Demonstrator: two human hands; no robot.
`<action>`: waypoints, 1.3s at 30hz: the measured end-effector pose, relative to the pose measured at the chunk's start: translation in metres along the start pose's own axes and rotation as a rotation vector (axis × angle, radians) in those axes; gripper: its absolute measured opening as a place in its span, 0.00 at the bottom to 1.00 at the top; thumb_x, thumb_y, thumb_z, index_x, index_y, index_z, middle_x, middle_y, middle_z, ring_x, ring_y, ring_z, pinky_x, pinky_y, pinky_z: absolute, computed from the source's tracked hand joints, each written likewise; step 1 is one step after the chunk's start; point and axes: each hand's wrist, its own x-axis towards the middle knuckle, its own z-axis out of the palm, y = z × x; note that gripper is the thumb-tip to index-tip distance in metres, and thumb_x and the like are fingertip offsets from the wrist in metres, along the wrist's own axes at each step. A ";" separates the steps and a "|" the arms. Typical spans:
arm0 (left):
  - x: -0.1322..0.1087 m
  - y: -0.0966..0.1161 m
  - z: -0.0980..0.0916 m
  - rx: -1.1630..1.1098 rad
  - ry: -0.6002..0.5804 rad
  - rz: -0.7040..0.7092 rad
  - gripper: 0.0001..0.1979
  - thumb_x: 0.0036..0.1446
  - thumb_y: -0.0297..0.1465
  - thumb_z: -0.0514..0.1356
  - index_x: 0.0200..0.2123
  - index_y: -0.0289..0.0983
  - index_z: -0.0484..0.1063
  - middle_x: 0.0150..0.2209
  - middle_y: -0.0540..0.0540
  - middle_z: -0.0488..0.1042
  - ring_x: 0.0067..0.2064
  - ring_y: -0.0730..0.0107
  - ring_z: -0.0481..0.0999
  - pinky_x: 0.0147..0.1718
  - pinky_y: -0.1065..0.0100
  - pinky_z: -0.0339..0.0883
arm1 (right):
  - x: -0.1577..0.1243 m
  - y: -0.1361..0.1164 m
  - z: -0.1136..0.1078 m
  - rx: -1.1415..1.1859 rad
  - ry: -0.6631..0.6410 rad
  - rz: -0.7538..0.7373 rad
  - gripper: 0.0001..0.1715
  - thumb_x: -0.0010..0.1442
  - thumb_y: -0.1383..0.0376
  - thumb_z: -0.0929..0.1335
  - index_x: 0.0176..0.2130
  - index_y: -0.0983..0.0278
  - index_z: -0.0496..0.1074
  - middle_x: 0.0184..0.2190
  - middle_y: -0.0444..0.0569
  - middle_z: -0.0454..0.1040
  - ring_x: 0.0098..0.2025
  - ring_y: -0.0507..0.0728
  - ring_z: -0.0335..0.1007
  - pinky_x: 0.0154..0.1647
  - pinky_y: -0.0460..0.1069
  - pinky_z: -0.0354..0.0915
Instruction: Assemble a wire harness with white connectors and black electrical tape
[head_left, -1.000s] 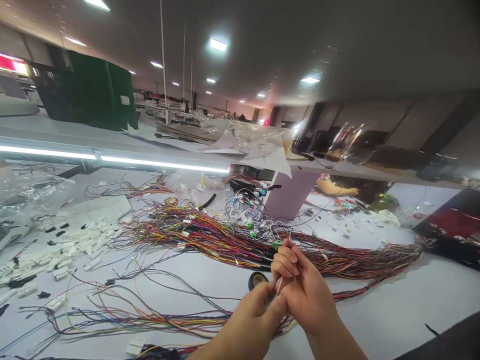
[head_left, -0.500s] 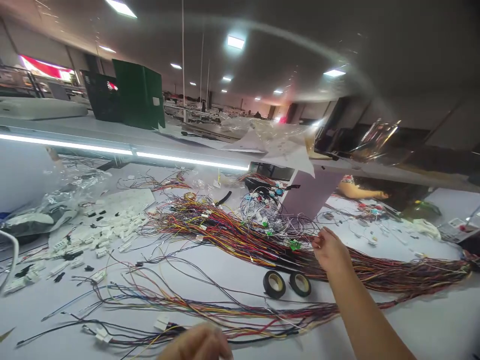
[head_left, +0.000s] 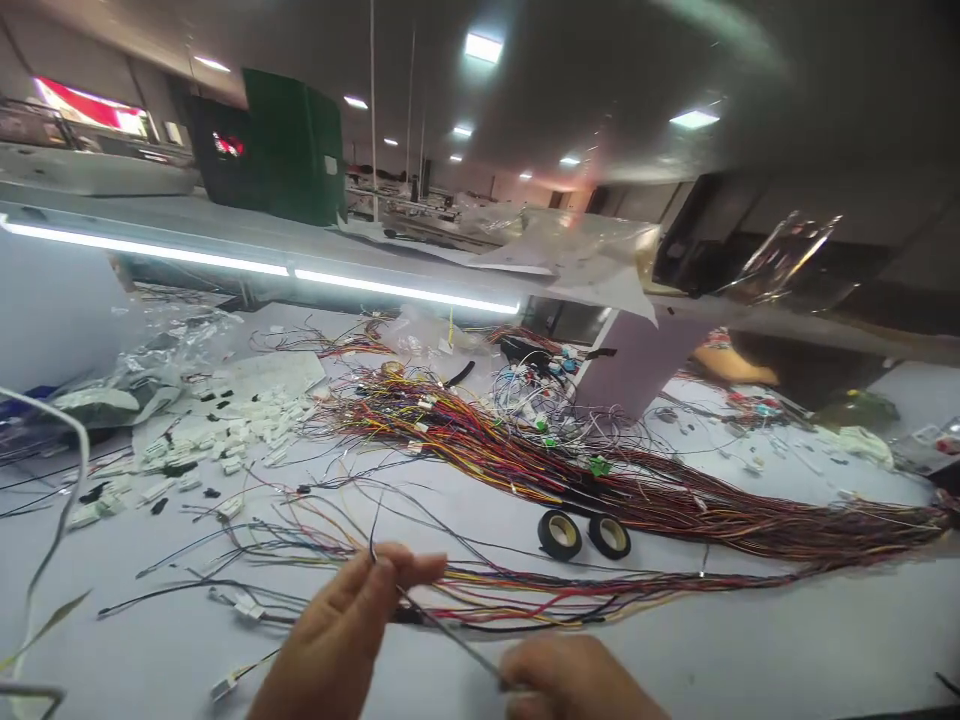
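Note:
My left hand point(head_left: 341, 630) is low in the middle of the head view, thumb and forefinger pinched on a thin dark wire point(head_left: 442, 630). The wire's end curls up above the fingers. The same wire slants down to my right hand point(head_left: 577, 680) at the bottom edge, which is closed on its other part. Just beyond my hands a long bundle of coloured wires point(head_left: 540, 595) lies across the white table point(head_left: 750, 640). Two black tape rolls point(head_left: 585, 535) stand side by side behind it.
A thicker red, yellow and black wire harness point(head_left: 600, 480) crosses the table's middle. Several small white connectors point(head_left: 225, 450) lie scattered at the left, beside a clear plastic bag point(head_left: 150, 360). A lit shelf edge point(head_left: 300, 270) runs overhead. Another person's arm point(head_left: 731, 365) rests at the far right.
My right hand has come back from the far harness to the bottom edge and closed on the wire. My left hand has risen into view, pinching that wire. The view turned slightly right.

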 end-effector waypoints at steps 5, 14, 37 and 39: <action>0.017 0.038 -0.066 -0.245 0.264 0.072 0.06 0.58 0.32 0.60 0.36 0.37 0.76 0.40 0.41 0.80 0.50 0.59 0.75 0.56 0.56 0.62 | -0.033 0.064 -0.060 -0.332 0.050 0.137 0.12 0.61 0.62 0.62 0.36 0.61 0.74 0.39 0.52 0.76 0.41 0.60 0.72 0.43 0.51 0.66; 0.000 0.019 -0.071 0.153 0.109 0.052 0.13 0.57 0.40 0.61 0.40 0.39 0.79 0.56 0.41 0.71 0.61 0.54 0.63 0.62 0.55 0.49 | 0.036 0.034 -0.040 -0.091 0.316 0.068 0.28 0.50 0.64 0.72 0.52 0.57 0.72 0.57 0.56 0.67 0.59 0.70 0.61 0.60 0.65 0.53; -0.029 0.023 -0.143 0.413 0.195 0.030 0.13 0.53 0.37 0.65 0.42 0.41 0.77 0.29 0.48 0.76 0.31 0.67 0.73 0.35 0.68 0.66 | 0.164 -0.089 0.064 0.757 0.127 -0.026 0.16 0.57 0.53 0.68 0.37 0.64 0.73 0.24 0.42 0.64 0.26 0.51 0.55 0.27 0.46 0.53; -0.016 0.032 -0.138 0.107 0.167 -0.051 0.14 0.53 0.33 0.66 0.44 0.39 0.76 0.31 0.48 0.76 0.36 0.68 0.75 0.40 0.69 0.66 | 0.169 -0.092 0.062 0.703 0.168 -0.051 0.15 0.57 0.54 0.67 0.38 0.63 0.72 0.22 0.40 0.60 0.24 0.51 0.53 0.26 0.46 0.52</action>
